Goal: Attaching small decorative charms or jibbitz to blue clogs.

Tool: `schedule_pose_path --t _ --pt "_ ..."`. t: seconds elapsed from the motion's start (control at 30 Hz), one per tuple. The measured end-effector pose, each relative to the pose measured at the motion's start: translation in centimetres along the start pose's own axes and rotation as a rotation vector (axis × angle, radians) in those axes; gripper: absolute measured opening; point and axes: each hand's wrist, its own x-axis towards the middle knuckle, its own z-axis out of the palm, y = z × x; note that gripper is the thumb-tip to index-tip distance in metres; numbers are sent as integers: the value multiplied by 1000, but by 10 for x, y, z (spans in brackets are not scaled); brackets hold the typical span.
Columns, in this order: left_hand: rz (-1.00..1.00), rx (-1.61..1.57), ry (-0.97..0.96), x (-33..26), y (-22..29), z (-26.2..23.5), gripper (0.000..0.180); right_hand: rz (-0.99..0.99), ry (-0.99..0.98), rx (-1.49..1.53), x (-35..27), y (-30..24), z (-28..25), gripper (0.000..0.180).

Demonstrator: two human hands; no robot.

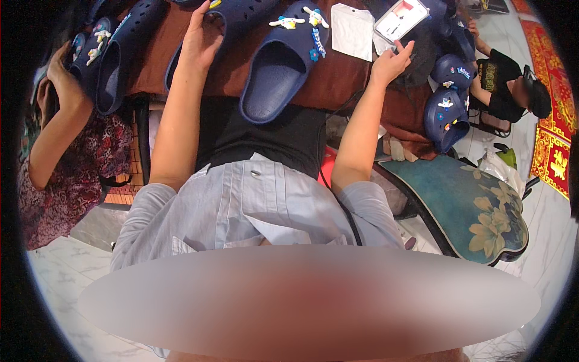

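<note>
My left hand (202, 45) is at the opening of a navy blue foam clog (241, 13), its thumb on the outside by a small yellow charm (215, 4) and its other fingers inside the shoe. Beside it, another navy clog (277, 66) lies heel toward me, with white cartoon dog charms and a blue charm on its upper. My right hand (391, 65) is raised with fingers apart and nothing visible in it. Just beyond its fingertips is a white-framed flat case (403, 19) with a printed face. A white flat pouch (351, 33) lies to its left.
More navy clogs (111, 72) stand at the left and others (447, 117) at the right edge of the brown-covered table (226, 84). A person in patterned clothing (78, 175) sits close on my left. A teal flowered cushion (464, 205) is at my right; another person (503, 84) sits beyond.
</note>
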Motion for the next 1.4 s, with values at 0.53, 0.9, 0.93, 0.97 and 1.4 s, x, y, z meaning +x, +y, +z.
schedule_pose_path --t 0.53,0.9,0.93,0.97,1.4 --pt "9 84 111 5 -5 -1 31 -39 -2 -76 0 0 0 53" --pt "-16 62 85 4 -4 -3 29 36 -1 -30 -2 -8 -3 53" --pt "-12 59 96 4 -4 -5 29 69 -3 -16 -3 -12 -3 53" --pt "-10 60 98 5 -4 -7 29 69 -6 -14 -4 -14 -3 53" --pt "32 89 156 -2 -4 4 27 12 7 -42 -2 -6 -2 53"
